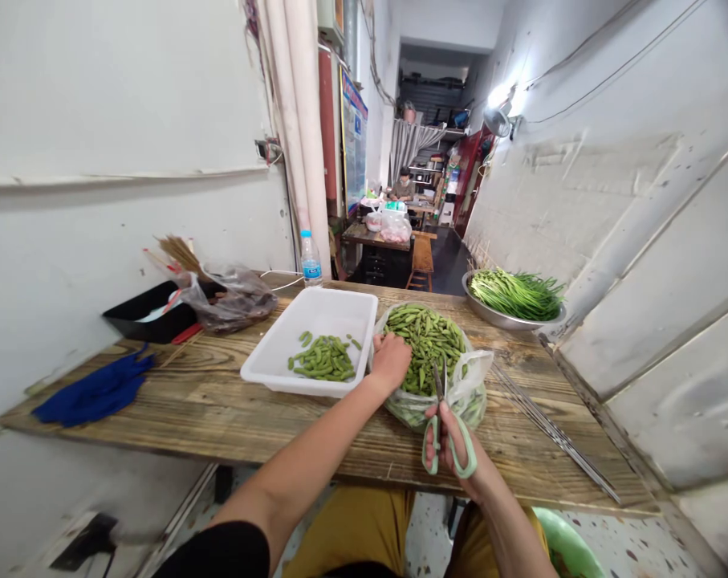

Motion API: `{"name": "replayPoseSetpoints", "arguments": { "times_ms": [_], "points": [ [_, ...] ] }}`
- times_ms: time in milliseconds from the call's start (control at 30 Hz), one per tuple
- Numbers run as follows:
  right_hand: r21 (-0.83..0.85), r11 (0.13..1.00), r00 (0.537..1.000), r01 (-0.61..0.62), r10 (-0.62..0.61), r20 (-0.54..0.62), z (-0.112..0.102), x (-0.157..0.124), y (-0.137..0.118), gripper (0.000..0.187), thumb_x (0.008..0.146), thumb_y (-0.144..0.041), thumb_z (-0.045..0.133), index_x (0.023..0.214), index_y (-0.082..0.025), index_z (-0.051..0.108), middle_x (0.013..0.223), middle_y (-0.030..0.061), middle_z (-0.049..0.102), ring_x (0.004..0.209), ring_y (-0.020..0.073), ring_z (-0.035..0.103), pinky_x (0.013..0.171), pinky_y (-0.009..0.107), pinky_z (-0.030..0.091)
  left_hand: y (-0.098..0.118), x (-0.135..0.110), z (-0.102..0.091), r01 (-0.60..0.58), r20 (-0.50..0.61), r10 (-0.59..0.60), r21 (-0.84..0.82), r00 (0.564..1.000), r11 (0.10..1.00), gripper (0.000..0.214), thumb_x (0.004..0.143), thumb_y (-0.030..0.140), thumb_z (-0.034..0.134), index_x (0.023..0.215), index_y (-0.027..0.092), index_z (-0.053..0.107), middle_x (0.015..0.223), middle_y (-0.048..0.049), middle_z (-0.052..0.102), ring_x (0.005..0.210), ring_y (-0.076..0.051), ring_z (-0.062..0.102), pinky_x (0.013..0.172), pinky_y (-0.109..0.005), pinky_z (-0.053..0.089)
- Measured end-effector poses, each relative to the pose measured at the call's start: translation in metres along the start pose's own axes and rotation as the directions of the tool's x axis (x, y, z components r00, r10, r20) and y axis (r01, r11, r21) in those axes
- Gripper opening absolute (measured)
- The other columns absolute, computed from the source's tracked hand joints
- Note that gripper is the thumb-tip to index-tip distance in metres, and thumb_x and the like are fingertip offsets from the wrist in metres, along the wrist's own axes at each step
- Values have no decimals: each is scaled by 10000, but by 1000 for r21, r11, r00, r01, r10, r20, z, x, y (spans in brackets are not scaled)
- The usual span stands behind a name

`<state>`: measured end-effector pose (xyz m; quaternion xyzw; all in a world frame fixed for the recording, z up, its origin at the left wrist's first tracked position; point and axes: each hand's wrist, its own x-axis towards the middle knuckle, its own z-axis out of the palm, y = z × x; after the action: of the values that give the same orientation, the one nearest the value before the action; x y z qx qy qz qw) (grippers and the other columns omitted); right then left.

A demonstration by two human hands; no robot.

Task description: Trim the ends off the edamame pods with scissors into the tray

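Observation:
My left hand [390, 358] is closed, reaching into a clear plastic bag [473, 384] heaped with green soybean pods [429, 337]; what its fingers grip is hidden among the pods. My right hand [457, 449] holds green-handled scissors [443, 425] with fingers through the loops, blades pointing up at the bag's near edge. Left of the bag stands a white rectangular tray [279, 353] with a small pile of cut pods [324, 359] in it. Everything rests on a wooden plank table [219, 401].
A metal bowl of long green stalks [514, 295] stands at the back right. Metal skewers [550, 429] lie along the right side. A water bottle [310, 258], a black tray with a plastic bag [231, 299] and a blue cloth [92, 391] are at left. A person [403, 186] sits far down the corridor.

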<state>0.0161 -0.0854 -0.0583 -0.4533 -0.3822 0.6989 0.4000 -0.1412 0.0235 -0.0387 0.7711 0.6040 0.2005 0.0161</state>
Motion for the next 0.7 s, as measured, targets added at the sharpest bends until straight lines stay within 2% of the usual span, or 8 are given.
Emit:
{"name": "replayPoseSetpoints", "arguments": {
  "times_ms": [67, 167, 267, 333, 433, 500, 567, 700],
  "points": [
    [-5, 1000, 1000, 6, -6, 1, -1, -2, -1, 544, 728, -699, 542, 952, -209, 468, 614, -38, 512, 455, 117, 488, 426, 256, 452, 3, 7, 6, 4, 22, -5, 34, 1000, 999, 192, 810, 172, 507, 764, 151, 691, 910, -149, 637, 1016, -288, 478, 900, -470, 279],
    [-19, 1000, 1000, 17, -18, -13, -3, -5, -1, 546, 730, -698, 540, 948, -203, 468, 609, -40, 514, 445, 107, 484, 412, 243, 449, 2, 9, 2, 27, 3, -27, -6, 1000, 1000, 192, 801, 152, 502, 745, 141, 684, 888, -154, 655, 1018, -297, 501, 897, -466, 299],
    [-55, 998, 1000, 19, -20, -9, -2, -5, -1, 547, 716, -698, 558, 933, -204, 466, 597, -46, 513, 439, 106, 492, 399, 235, 451, 0, 0, -9, 139, 1, -142, -229, 990, 963, 167, 794, 173, 517, 793, 144, 682, 844, -123, 684, 924, -262, 575, 863, -417, 368],
    [-105, 994, 1000, 28, -28, -1, 1, -4, -1, 542, 706, -700, 567, 897, -204, 463, 588, -49, 511, 431, 102, 494, 387, 225, 443, 1, -11, -14, 225, 82, -212, -491, 974, 841, 177, 797, 191, 521, 876, 147, 673, 811, -86, 701, 804, -205, 619, 785, -339, 431],
    [-169, 984, 999, 49, -52, -13, 5, 0, 1, 542, 695, -721, 551, 824, -204, 450, 571, -52, 504, 403, 93, 482, 363, 215, 422, 6, -26, -17, 301, 197, -237, -761, 951, 575, 203, 797, 205, 528, 929, 139, 667, 761, -46, 713, 720, -151, 635, 716, -262, 465],
    [-191, 979, 997, 67, -72, -23, 7, 3, 1, 543, 696, -731, 536, 800, -205, 445, 556, -56, 498, 387, 89, 472, 353, 213, 413, 8, -32, -17, 323, 229, -245, -816, 942, 480, 198, 780, 221, 557, 905, 133, 682, 733, -35, 714, 711, -145, 633, 716, -252, 469],
    [-198, 977, 995, 83, -91, -33, 8, 3, 1, 537, 703, -729, 528, 803, -207, 445, 547, -59, 497, 379, 88, 467, 345, 211, 405, 9, -35, -18, 339, 245, -261, -838, 934, 427, 190, 762, 229, 582, 875, 125, 695, 709, -34, 711, 689, -145, 626, 701, -250, 470],
    [-186, 980, 995, 77, -89, -55, 8, 0, -3, 525, 707, -717, 537, 810, -211, 440, 551, -62, 502, 379, 88, 464, 338, 211, 411, 11, -35, -20, 348, 231, -360, -886, 904, 306, 194, 759, 203, 583, 892, 113, 692, 726, -47, 714, 681, -139, 624, 683, -247, 471]
  ]
}}
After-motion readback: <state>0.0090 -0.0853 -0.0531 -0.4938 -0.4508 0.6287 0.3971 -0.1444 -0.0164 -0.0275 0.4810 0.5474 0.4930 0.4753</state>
